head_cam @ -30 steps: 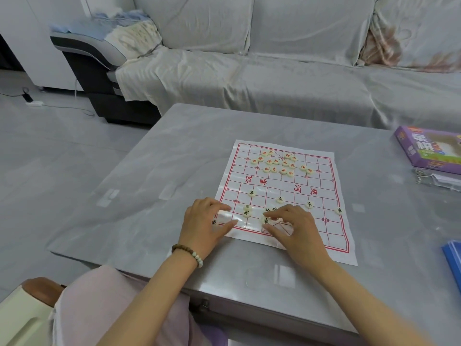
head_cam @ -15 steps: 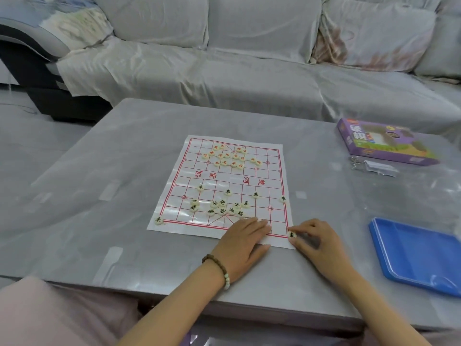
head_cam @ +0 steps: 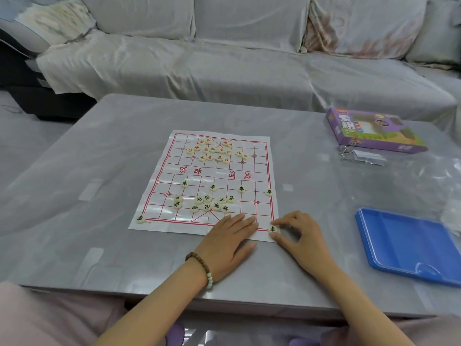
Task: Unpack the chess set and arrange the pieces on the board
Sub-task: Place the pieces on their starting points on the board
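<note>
Grey table [head_cam: 119,176]; covered sofa [head_cam: 224,61] behind

Paper board [head_cam: 159,196] flat on table, red grid. Red-marked pieces [head_cam: 215,151] clustered far half; black-marked pieces [head_cam: 204,203] loose near half; chariot piece [head_cam: 273,229] at near right corner.

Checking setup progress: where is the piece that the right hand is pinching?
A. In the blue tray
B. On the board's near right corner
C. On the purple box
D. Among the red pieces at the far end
B: the right hand pinches the black-marked piece at the board's near right corner.
</note>
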Motion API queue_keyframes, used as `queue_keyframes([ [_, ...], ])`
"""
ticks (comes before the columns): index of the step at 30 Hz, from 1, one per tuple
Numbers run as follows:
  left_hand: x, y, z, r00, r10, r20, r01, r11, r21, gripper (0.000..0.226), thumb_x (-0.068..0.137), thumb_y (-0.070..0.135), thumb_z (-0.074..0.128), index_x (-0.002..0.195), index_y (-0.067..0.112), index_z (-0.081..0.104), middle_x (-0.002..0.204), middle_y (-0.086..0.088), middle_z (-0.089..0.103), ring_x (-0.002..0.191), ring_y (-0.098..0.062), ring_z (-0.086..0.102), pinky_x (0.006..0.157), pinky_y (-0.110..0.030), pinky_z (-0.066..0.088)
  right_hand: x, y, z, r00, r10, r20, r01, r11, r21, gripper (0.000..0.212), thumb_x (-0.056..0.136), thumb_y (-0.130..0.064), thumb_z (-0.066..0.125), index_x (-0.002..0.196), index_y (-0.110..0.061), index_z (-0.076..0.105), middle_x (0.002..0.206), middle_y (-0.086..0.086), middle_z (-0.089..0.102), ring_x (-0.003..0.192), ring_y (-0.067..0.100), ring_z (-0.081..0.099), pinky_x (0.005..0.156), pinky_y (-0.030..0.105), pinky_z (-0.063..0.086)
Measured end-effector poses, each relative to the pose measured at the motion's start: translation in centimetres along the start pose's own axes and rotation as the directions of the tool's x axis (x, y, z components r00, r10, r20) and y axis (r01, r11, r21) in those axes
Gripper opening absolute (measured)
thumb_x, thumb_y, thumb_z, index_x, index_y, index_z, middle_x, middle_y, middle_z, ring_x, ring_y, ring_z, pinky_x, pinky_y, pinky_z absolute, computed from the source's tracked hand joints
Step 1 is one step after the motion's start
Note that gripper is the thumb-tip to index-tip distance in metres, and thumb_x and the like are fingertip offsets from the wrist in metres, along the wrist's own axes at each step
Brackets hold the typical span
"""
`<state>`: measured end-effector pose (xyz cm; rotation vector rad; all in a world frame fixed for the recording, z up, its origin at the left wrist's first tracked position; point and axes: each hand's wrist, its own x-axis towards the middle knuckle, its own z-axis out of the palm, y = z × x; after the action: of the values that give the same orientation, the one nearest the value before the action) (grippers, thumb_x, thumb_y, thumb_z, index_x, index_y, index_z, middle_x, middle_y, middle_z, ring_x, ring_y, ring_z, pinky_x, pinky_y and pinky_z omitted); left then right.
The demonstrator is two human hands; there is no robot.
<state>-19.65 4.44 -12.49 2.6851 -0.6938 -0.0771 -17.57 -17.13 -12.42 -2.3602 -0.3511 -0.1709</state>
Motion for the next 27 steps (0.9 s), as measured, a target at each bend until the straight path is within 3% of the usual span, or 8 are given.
queue_keyframes([
  [6,0.0,-0.1,0.2,1.000,-0.003,-0.002,0.003,1.000,-0.009,0.065,0.088,0.056,0.007,0.146,0.031,0.020,0.154,0.015,0.014,0.142,-0.003,0.004,0.109,-0.016,-0.012,-0.2,0.1,-0.2,1.000,0.006,0.021,-0.006,1.000,-0.002,0.020,0.076,-0.034,0.074,0.095,-0.034,0.070,0.092,-0.022,0.055,0.094,0.000,0.050,0.085,0.025,0.039],
  [10,0.1,-0.2,0.3,1.000,0.004,-0.003,-0.004,1.000,-0.012,0.066,0.087,0.058,0.005,0.146,0.032,0.022,0.153,0.016,0.015,0.141,-0.002,0.004,0.111,-0.017,-0.009,-0.3,-0.1,-0.4,1.000,0.004,0.029,-0.004,1.000,-0.001,0.021,0.076,-0.034,0.073,0.096,-0.038,0.067,0.094,-0.022,0.054,0.096,-0.001,0.049,0.088,0.027,0.040],
  [14,-0.6,-0.4,-0.6,0.998,-0.025,-0.052,0.020,0.995,-0.097,0.064,0.088,0.059,0.010,0.143,0.033,0.027,0.151,0.017,0.020,0.135,0.008,0.001,0.106,-0.008,-0.011,0.3,-1.0,-0.5,0.999,0.024,-0.029,-0.024,1.000,0.011,0.021,0.078,-0.035,0.071,0.094,-0.044,0.062,0.098,-0.024,0.051,0.099,-0.002,0.046,0.089,0.026,0.040],
  [16,-1.2,-1.2,-1.7,0.992,-0.069,-0.102,0.058,0.993,-0.107,0.063,0.088,0.059,0.012,0.142,0.032,0.029,0.150,0.017,0.021,0.133,0.009,0.002,0.107,-0.009,-0.009,1.1,-1.9,-0.4,0.999,0.037,0.001,-0.037,0.999,0.035,0.021,0.080,-0.035,0.070,0.094,-0.047,0.059,0.100,-0.025,0.049,0.098,-0.001,0.046,0.090,0.026,0.039],
  [19,-2.4,-3.5,-3.3,0.968,-0.183,-0.172,0.167,0.981,-0.101,0.074,0.083,0.066,0.002,0.143,0.030,0.028,0.150,0.015,0.021,0.134,0.006,0.003,0.115,-0.020,0.001,2.6,-3.5,0.6,0.999,0.012,0.049,-0.014,0.999,0.046,0.020,0.082,-0.034,0.068,0.096,-0.045,0.059,0.100,-0.029,0.047,0.098,-0.002,0.046,0.093,0.024,0.038],
  [23,-4.1,-6.9,-4.6,0.919,-0.352,-0.176,0.352,0.935,-0.035,0.093,0.074,0.073,-0.014,0.148,0.024,0.013,0.154,0.011,0.007,0.140,-0.003,-0.001,0.112,-0.021,-0.005,4.3,-5.4,2.5,0.996,-0.036,0.087,0.034,0.999,0.019,0.023,0.082,-0.032,0.069,0.105,-0.034,0.066,0.101,-0.019,0.051,0.099,-0.001,0.045,0.096,0.027,0.039],
  [27,-5.0,-8.5,-4.5,0.914,-0.386,-0.124,0.395,0.917,0.063,0.107,0.063,0.077,-0.029,0.149,0.021,0.004,0.155,0.009,-0.001,0.141,-0.006,-0.008,0.113,-0.024,-0.010,5.4,-6.6,3.9,0.991,-0.033,0.130,0.035,0.999,-0.018,0.027,0.084,-0.033,0.067,0.111,-0.031,0.066,0.108,-0.013,0.052,0.106,0.006,0.045,0.099,0.028,0.037],
])
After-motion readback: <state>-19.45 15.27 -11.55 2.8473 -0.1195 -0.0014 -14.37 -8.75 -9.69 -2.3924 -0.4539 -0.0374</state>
